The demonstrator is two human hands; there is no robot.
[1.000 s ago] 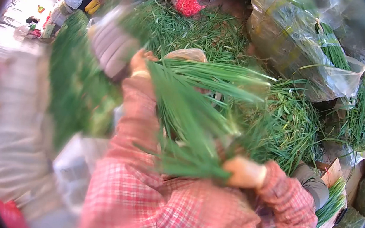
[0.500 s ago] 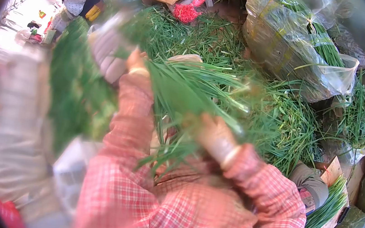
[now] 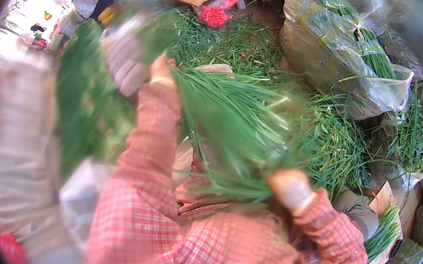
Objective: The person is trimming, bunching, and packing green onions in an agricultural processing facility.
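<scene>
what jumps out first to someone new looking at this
A fan of long green chives fills the centre, gripped by the left hand at upper left and the right hand at lower right, both in red plaid sleeves. Behind lies a loose heap of cut greens, with clear plastic bags of greens at upper right.

The left arm, in a red plaid sleeve, rises steeply from the lower centre of the view, bent at the elbow; the left hand sits high, fingers curled shut around a bunch of greens, thumb side toward the camera. The right arm comes in from the lower right, same plaid sleeve with the cuff at the wrist; the right hand is lower and closer to the body, closed on the same bunch. Both hands are motion-blurred, so individual fingers cannot be told apart.
</scene>
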